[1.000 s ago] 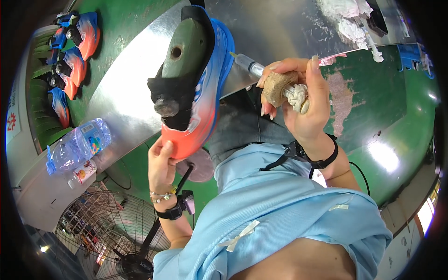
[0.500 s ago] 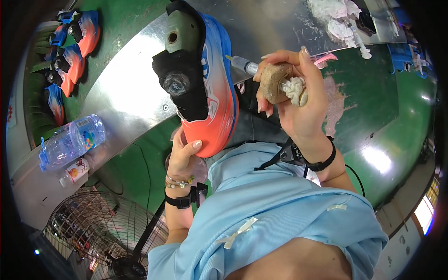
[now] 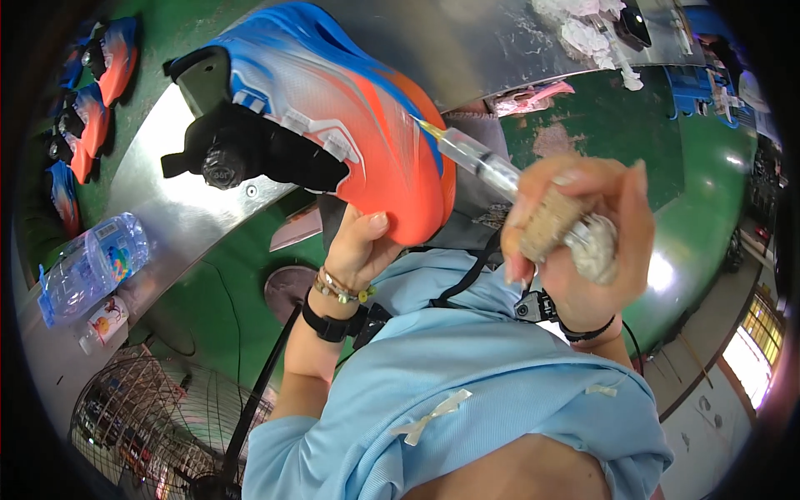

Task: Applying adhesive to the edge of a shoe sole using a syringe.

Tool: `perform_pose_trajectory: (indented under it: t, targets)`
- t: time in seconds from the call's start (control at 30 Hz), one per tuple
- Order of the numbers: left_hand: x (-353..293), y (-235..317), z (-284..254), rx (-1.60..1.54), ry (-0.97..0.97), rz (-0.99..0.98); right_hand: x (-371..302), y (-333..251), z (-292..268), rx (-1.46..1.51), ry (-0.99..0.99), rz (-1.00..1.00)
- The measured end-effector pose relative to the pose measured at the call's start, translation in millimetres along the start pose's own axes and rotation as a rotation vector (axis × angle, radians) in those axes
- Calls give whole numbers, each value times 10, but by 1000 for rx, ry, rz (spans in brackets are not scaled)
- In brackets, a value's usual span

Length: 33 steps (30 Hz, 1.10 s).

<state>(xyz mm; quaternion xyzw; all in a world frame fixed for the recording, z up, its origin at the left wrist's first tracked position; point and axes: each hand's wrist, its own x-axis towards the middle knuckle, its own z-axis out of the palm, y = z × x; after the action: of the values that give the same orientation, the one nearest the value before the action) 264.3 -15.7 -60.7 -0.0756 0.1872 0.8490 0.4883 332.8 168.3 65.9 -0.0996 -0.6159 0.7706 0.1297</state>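
Observation:
My left hand (image 3: 360, 248) grips the toe of a running shoe (image 3: 392, 158), blue at the heel and fading through white to orange. The shoe is tilted on its side, its sole edge facing right. A black strap piece with a round knob (image 3: 223, 165) sits over its opening. My right hand (image 3: 621, 217) is closed round a clear syringe (image 3: 479, 158) with a yellowish tip. That tip lies at the seam between upper and sole; whether it touches, I cannot tell. In the same hand are a tan, sponge-like block (image 3: 550, 223) and a crumpled whitish wad (image 3: 593, 248).
A metal table (image 3: 167, 192) curves across the view, bearing a large clear bottle (image 3: 96, 265) and a smaller bottle (image 3: 104, 325). More similar shoes (image 3: 87, 125) stand on a rack at far left. Crumpled white tissue (image 3: 587, 37) lies at the back right. A fan (image 3: 158, 425) stands lower left.
The shoe has turned, its heel swinging left and its sole edge rolling up into view. My right hand has come lower and right, and the syringe tip is now at the shoe's edge.

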Motion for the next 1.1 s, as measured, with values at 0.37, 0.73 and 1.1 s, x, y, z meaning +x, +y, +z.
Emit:
perform_pose_trajectory:
  t: [0.37, 0.73, 1.1]
  targets:
    - [719, -108, 264, 89, -84, -9, -112, -131, -175, -75, 51, -183]
    - [1026, -143, 518, 57, -134, 88, -88, -175, -197, -153, 157, -161]
    - [1217, -163, 738, -21, -90, 228, 43, -75, -196, -81, -20, -254]
